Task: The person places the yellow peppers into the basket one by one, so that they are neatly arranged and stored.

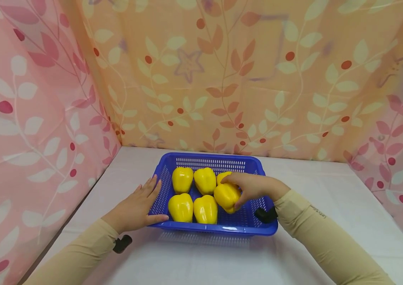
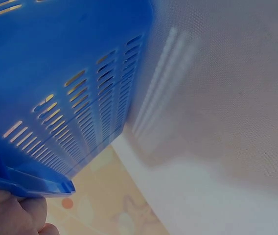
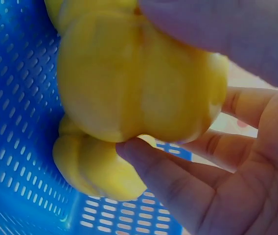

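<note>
My right hand [image 1: 252,185] grips a yellow bell pepper [image 1: 227,196] inside the blue plastic basket [image 1: 219,228], on its right side. In the right wrist view, thumb and fingers hold this pepper [image 3: 139,78] from opposite sides. Just behind it, another yellow pepper [image 1: 223,177] is partly hidden by the hand. Further left in the basket sit several more, including one at the back left [image 1: 182,180] and one at the front left [image 1: 181,208]. My left hand [image 1: 133,209] rests on the basket's left rim, fingers extended, thumb by the front corner.
The basket stands on a white table [image 1: 315,182]. Behind it hangs an orange leaf-patterned cloth [image 1: 222,79], with a pink cloth [image 1: 37,118] on the left. Black camera mounts [image 1: 266,215] sit at both wrists, the right one over the basket's right end.
</note>
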Motion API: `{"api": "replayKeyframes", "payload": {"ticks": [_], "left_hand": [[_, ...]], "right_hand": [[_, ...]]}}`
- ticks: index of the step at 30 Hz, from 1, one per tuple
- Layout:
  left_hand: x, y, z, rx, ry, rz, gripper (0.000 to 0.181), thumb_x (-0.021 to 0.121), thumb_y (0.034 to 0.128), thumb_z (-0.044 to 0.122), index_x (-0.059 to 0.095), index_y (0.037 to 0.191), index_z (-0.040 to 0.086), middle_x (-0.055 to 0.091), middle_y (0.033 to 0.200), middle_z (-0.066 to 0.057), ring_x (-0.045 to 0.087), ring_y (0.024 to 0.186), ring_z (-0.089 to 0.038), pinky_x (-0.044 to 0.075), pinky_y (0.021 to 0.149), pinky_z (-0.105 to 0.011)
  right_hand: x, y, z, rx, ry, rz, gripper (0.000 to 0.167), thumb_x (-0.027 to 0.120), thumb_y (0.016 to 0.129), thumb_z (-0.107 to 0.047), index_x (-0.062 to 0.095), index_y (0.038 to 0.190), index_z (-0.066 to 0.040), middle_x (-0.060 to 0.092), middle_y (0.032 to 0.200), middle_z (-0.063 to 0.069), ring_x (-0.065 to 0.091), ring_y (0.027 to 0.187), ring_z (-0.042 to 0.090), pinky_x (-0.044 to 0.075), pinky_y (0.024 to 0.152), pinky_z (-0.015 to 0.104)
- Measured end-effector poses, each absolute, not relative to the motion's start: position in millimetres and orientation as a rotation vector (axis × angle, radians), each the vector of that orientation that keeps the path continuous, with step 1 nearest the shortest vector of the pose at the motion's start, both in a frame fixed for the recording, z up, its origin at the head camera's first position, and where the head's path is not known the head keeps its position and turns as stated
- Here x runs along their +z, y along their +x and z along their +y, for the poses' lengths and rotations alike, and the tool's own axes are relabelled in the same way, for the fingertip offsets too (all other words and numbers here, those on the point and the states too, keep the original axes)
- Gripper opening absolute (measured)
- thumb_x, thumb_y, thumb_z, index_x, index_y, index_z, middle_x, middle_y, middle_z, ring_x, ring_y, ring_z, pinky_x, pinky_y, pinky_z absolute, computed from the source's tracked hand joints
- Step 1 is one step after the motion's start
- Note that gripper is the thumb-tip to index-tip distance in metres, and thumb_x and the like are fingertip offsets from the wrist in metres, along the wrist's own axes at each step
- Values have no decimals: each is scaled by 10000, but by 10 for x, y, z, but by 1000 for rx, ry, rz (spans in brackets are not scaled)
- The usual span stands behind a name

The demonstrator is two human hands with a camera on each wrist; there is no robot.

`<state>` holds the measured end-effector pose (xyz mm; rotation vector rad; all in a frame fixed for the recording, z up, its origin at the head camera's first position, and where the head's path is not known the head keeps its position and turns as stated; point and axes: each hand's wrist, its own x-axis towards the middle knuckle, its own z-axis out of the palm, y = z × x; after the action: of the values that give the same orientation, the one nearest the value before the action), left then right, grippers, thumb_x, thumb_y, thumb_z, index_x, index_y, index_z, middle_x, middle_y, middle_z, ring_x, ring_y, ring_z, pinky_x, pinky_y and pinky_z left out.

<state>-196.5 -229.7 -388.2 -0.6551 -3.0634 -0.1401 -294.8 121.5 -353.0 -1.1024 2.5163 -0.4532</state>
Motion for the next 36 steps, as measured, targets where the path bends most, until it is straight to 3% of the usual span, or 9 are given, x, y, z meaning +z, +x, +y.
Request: {"api": "replayKeyframes", "payload": {"ticks": [20, 36], "left_hand": [[-3894, -1969, -2306, -142, -670, -3045, 1016, 439, 784, 718, 147, 1451, 9, 41, 1519, -181, 79, 1388, -334, 159, 1086, -516], [-3899, -1971, -2302, -127, -672, -3052, 1022, 412, 782, 733, 156, 1447, 2, 39, 1518, -181, 70, 1388, -335, 149, 1087, -520]], "right_hand": [[-3701, -2986, 1125, -399, -1076, 2417, 668, 834, 648, -238, 519, 1235, -285, 514, 1160, -170, 454, 1055, 79, 380, 988, 350], [-3708, -2948, 1093, -327, -1042, 2387, 684, 827, 656, -209, 513, 1261, -268, 512, 1223, -133, 452, 1116, 103, 348, 1028, 386]]}}
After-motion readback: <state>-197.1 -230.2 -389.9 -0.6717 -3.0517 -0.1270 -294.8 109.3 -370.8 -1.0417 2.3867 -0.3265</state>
